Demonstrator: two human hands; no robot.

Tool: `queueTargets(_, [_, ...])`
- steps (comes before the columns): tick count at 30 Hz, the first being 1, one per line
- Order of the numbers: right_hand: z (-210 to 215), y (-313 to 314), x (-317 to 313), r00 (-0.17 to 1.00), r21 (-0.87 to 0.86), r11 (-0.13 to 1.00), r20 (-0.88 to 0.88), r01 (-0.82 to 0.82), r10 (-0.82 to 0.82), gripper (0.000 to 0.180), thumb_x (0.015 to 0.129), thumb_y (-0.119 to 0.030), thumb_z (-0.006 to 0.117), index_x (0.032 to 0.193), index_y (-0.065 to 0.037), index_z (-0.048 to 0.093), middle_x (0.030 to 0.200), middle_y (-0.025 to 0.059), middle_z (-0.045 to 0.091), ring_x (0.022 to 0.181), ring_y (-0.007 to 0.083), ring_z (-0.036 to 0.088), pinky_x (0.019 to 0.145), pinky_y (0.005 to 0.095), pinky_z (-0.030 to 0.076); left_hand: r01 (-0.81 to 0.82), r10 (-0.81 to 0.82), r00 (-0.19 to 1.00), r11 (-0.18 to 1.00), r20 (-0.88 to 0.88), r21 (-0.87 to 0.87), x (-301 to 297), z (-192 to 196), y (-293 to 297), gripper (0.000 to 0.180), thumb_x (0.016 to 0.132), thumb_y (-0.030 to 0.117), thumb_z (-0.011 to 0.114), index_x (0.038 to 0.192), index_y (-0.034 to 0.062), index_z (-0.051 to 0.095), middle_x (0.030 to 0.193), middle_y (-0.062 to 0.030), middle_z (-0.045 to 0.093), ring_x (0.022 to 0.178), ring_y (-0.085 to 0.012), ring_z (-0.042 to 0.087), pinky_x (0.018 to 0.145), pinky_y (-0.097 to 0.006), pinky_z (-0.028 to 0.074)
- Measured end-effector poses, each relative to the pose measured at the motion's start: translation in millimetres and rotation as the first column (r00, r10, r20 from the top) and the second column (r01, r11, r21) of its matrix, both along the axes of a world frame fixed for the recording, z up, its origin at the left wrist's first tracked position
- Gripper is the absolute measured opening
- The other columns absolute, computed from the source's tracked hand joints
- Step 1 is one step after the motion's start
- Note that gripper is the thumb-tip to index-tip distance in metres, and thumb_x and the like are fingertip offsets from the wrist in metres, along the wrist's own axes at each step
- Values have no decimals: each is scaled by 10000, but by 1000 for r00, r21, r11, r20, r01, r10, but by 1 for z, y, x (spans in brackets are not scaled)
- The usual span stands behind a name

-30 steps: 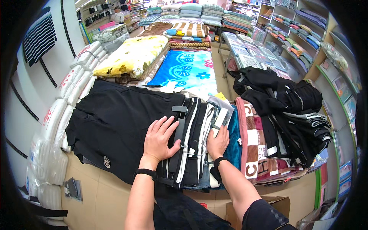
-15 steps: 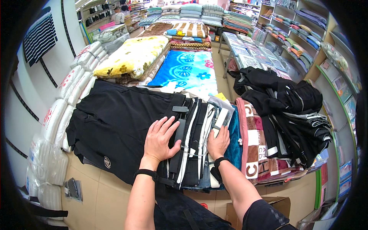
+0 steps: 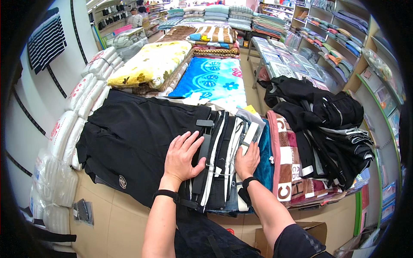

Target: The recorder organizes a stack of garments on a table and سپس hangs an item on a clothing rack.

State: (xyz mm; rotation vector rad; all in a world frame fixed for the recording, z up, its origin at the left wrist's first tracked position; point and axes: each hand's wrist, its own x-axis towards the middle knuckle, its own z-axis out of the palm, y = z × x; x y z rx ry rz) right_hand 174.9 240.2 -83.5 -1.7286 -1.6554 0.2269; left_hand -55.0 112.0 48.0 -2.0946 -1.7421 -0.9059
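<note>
A pair of black trousers lies on top of a stack, its small grey emblem toward the lower left. My left hand rests flat at the waist end, fingers spread, thumb against a black clip hanger. To the right, layered waistbands in black and white form a row, with a metal hanger hook among them. My right hand lies over the row's right side with fingers extended, touching a white strip beside clear plastic. What is under its fingertips is partly hidden.
Folded blankets, yellow-flowered and blue-patterned, lie beyond the trousers. On the right, a heap of black clothes covers a checked blanket. White packaged bundles line the left. A cardboard box stands on the floor.
The view has shifted very slightly, so the stack and both hands appear a little farther right. My hands keep nearly the same places on the trousers and waistbands.
</note>
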Motion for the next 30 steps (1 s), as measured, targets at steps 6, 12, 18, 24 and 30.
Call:
queueTargets(6, [1, 0, -1, 1000, 1, 1000, 1, 1, -1, 688, 1006, -385, 609, 1536, 37, 493, 1638, 245, 449, 1544, 397, 369, 1271, 496, 259, -4, 4, 1000, 1000, -7, -2, 0, 0, 0, 607, 863, 374, 712, 1416, 129, 658, 1513, -102, 608, 1404, -332, 544, 1208, -509, 391])
queueTargets(12, [2, -1, -1, 1000, -3, 1000, 0, 0, 0, 688, 1005, -383, 611, 1538, 36, 491, 1638, 246, 448, 1543, 400, 368, 1268, 496, 264, -7, 7, 1000, 1000, -10, -9, 0, -1, 0, 609, 867, 380, 709, 1420, 130, 654, 1518, -101, 604, 1404, -333, 544, 1207, -512, 392])
queueTargets(18, [2, -1, 0, 1000, -8, 1000, 7, 3, -3, 692, 1006, -386, 611, 1547, 25, 480, 1634, 249, 452, 1539, 406, 372, 1267, 497, 264, -7, 7, 1000, 1000, -10, -4, 0, -1, 0, 609, 867, 380, 712, 1420, 133, 655, 1519, -101, 603, 1408, -329, 542, 1208, -510, 391])
queueTargets(24, [6, -2, -1, 1000, -26, 1000, -4, -7, 7, 696, 1004, -383, 607, 1546, 36, 480, 1642, 249, 440, 1547, 406, 360, 1275, 498, 251, -2, 2, 1000, 1000, 6, -1, 0, -2, 0, 633, 842, 359, 720, 1427, 126, 652, 1524, -106, 602, 1403, -355, 539, 1211, -517, 389])
queueTargets(30, [5, -2, -1, 1000, -10, 1000, -3, -9, 9, 692, 1003, -383, 609, 1538, 38, 486, 1639, 251, 443, 1543, 408, 366, 1271, 501, 256, 2, -2, 1000, 1000, 8, -4, -1, -2, 0, 635, 839, 352, 725, 1427, 123, 648, 1521, -108, 603, 1401, -358, 541, 1212, -520, 388])
